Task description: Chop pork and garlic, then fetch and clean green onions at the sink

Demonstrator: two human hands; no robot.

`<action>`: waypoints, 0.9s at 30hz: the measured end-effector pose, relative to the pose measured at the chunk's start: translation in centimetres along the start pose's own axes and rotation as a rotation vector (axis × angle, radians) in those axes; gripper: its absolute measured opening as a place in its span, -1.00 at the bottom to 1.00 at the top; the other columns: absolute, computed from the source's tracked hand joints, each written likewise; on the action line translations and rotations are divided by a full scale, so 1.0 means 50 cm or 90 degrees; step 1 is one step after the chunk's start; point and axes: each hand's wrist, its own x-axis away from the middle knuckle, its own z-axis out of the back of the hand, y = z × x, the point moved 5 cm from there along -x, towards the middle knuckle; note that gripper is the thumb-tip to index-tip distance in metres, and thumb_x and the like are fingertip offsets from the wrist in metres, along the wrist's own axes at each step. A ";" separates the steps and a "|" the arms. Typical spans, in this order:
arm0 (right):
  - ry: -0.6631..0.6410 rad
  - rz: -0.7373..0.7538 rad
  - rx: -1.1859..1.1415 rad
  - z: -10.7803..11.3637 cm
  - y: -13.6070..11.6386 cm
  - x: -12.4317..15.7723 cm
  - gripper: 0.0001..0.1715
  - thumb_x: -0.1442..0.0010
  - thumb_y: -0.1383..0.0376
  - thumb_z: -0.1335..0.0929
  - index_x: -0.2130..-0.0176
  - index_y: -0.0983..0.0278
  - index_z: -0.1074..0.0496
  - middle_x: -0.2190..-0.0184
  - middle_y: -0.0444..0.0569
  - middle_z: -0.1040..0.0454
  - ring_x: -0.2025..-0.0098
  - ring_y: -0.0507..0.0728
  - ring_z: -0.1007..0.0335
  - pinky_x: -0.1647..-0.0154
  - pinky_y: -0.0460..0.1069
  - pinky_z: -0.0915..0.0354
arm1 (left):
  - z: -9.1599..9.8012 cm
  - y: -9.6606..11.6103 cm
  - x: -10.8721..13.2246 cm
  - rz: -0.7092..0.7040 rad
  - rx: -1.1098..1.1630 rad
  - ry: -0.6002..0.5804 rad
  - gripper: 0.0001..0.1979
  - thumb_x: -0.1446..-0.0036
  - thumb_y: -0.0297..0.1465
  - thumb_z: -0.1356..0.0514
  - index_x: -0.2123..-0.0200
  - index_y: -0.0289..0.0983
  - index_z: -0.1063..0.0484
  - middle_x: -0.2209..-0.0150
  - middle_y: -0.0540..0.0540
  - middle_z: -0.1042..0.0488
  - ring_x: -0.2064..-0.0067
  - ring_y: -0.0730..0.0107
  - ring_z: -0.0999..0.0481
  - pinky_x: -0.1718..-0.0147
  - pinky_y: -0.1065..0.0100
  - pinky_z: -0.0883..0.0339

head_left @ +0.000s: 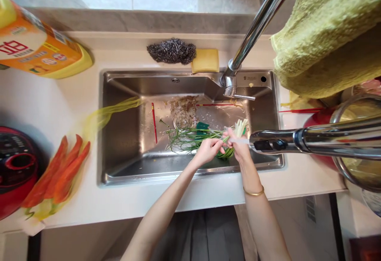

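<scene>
Over the steel sink (pixel 119 142), a bunch of long green chives (pixel 190 139) with pale white ends spreads leftward from my hands. My right hand (pixel 239 145) is closed around the bunch near the white ends, under the faucet spout (pixel 258 141), where water runs onto it. Close beside it, my left hand (pixel 208 150) is closed at the edge of the bunch, thumb and fingers pinched on the stalks. Exactly how many stalks it pinches is hidden. Behind the chives, wet brownish peelings (pixel 183 112) lie around the drain. A dark green piece (pixel 202 128) sits among the stalks.
Two red sticks, one upright (pixel 154 122) and one crosswise (pixel 216 104), lie in the sink. A yellow net (pixel 116 110) hangs over its left edge beside carrots (pixel 59 173). Behind are a steel scourer (pixel 171 50) and yellow sponge (pixel 205 60). A towel (pixel 324 43) hangs right.
</scene>
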 end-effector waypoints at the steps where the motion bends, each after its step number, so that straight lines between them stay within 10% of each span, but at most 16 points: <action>1: 0.012 0.006 -0.010 0.005 -0.003 -0.002 -0.69 0.01 0.08 -0.36 0.41 0.28 -0.40 0.56 -0.08 -0.34 0.62 -0.07 -0.08 0.72 -0.14 0.01 | 0.001 -0.005 0.001 0.014 0.026 0.001 -0.54 -0.16 -0.17 0.09 0.38 -0.38 -0.47 0.57 -0.02 -0.42 0.63 0.59 -0.18 0.60 0.53 -0.04; 12: -0.064 -0.001 0.030 0.000 -0.005 0.023 -0.68 0.06 0.12 -0.38 0.31 0.26 -0.44 0.56 -0.18 -0.25 0.59 -0.10 0.01 0.72 -0.19 0.08 | 0.024 0.019 -0.022 -0.059 -0.024 0.081 -0.62 -0.07 -0.17 -0.05 0.48 -0.35 -0.48 0.51 -0.02 -0.40 0.35 0.42 -0.37 0.39 0.48 -0.20; 20: -0.105 0.025 0.033 0.006 -0.025 0.028 -0.71 0.04 0.14 -0.37 0.31 0.25 -0.44 0.43 -0.11 -0.31 0.48 -0.05 -0.12 0.70 -0.19 0.02 | 0.020 -0.005 -0.040 0.083 0.288 -0.055 -0.63 0.05 -0.14 -0.16 0.42 -0.40 -0.42 0.49 -0.10 -0.45 0.45 0.43 -0.42 0.42 0.40 -0.30; 27: -0.080 0.050 0.053 0.013 -0.019 0.026 -0.73 0.06 0.12 -0.38 0.40 0.26 -0.42 0.53 -0.16 -0.22 0.54 -0.07 -0.05 0.70 -0.18 0.02 | 0.035 0.020 -0.057 -0.003 0.093 -0.037 -0.61 0.06 -0.11 -0.13 0.55 -0.38 -0.34 0.59 0.04 -0.29 0.54 0.59 -0.22 0.55 0.52 -0.05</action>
